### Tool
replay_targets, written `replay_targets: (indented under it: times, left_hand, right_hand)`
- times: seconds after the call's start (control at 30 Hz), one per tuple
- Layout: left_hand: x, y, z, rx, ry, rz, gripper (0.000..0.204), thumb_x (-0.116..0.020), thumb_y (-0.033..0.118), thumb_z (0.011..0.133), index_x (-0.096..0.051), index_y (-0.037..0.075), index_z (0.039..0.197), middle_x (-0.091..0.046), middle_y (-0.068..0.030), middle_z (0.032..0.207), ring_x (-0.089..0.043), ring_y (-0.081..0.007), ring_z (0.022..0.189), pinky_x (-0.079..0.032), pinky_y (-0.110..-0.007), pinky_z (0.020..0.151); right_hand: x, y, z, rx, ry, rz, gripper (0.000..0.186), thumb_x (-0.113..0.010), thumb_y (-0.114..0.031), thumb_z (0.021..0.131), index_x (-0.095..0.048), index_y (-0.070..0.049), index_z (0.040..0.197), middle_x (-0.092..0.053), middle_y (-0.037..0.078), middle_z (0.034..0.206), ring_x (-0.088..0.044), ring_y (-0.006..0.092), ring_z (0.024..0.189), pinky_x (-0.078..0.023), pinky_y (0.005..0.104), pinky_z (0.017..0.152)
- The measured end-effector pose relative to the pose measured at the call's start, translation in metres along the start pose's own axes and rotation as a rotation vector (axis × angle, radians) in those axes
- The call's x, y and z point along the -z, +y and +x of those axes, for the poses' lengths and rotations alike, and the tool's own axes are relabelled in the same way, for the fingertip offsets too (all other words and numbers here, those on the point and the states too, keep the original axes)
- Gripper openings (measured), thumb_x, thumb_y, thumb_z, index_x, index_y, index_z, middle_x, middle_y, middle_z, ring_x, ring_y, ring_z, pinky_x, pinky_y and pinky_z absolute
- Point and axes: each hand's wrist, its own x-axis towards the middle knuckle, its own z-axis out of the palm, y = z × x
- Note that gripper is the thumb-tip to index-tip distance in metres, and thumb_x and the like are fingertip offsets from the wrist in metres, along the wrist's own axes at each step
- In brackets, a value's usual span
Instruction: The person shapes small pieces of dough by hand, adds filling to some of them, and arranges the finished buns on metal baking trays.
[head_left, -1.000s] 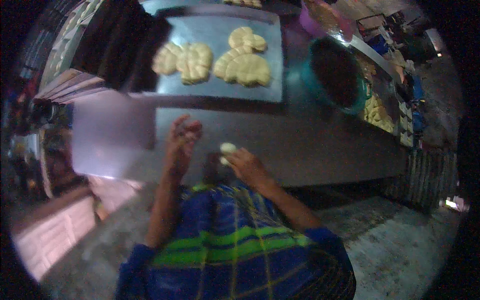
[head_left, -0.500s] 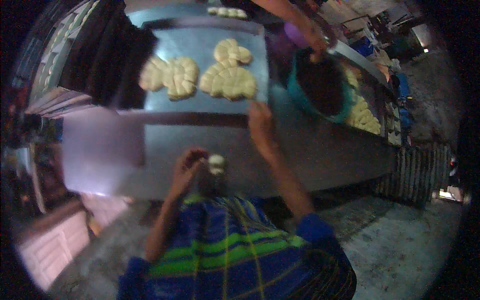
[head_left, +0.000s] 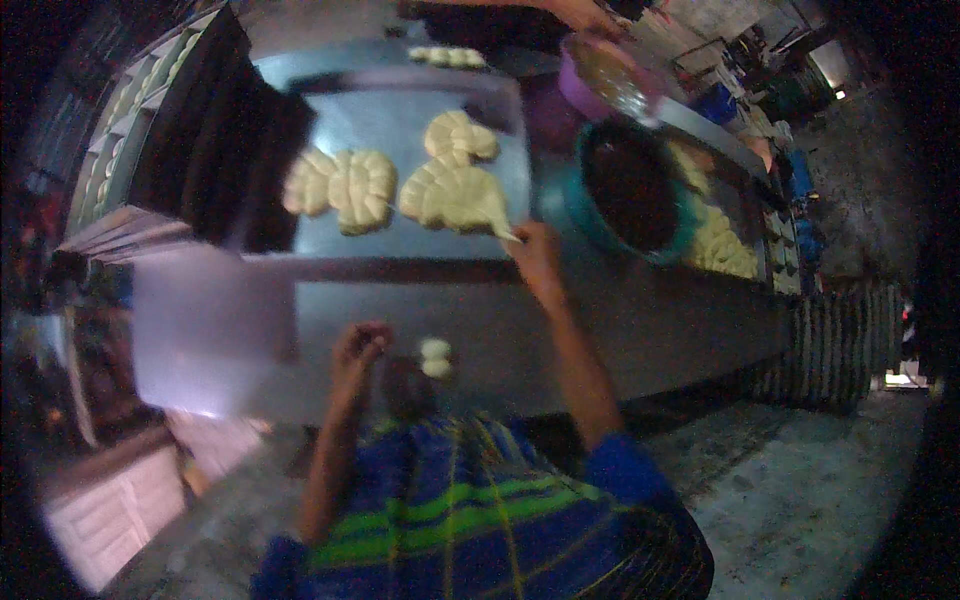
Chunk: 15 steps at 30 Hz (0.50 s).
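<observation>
My right hand [head_left: 537, 260] pinches the end of a strip of pale dough [head_left: 508, 234]. That strip stretches out from the near right corner of a segmented mound of dough [head_left: 455, 195] on a metal tray [head_left: 370, 105]. A second segmented dough mound [head_left: 343, 188] lies to its left on the same tray. My left hand [head_left: 360, 350] hovers over the near part of the metal table, fingers loosely bent and apart, with nothing visible in them. Just right of it, two small dough balls [head_left: 435, 357] sit touching on the table.
A teal tub [head_left: 588, 195] with dark contents stands right of the tray, a purple basin [head_left: 580, 85] behind it. More dough [head_left: 725, 240] lies further right. Dark stacked trays [head_left: 200, 130] rise at left. Another person's arm [head_left: 575, 12] reaches in at the far side.
My right hand has drawn back toward me and right, pulling the dough out into a strip. My left hand has shifted left, away from the small balls. The other person's arm has withdrawn from the tub.
</observation>
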Motion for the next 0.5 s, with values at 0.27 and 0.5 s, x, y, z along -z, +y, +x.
replay_targets:
  times: [0.27,0.5]
  left_hand:
    - [-0.070,0.042,0.002,-0.094,-0.109,0.061,0.034,-0.052,0.029,0.100,-0.055,0.004,0.122,-0.060,-0.0118,0.123,-0.056,-0.0225,0.116,-0.043,-0.039,0.102]
    - [-0.152,0.071,0.010,-0.216,-0.350,-0.028,0.060,-0.032,0.051,0.102,-0.040,0.004,0.139,-0.041,-0.0139,0.145,-0.043,-0.0273,0.132,-0.031,-0.042,0.112]
  right_hand:
    - [0.044,-0.038,-0.113,-0.320,-0.189,1.100,0.028,-0.071,-0.003,0.084,-0.068,-0.003,0.112,-0.069,0.005,0.105,-0.066,0.0178,0.092,-0.053,0.0324,0.084]
    - [-0.005,-0.054,-0.162,-0.208,-0.083,1.390,0.036,-0.065,0.007,0.084,-0.062,0.000,0.120,-0.064,0.011,0.116,-0.063,0.0203,0.104,-0.052,0.0353,0.093]
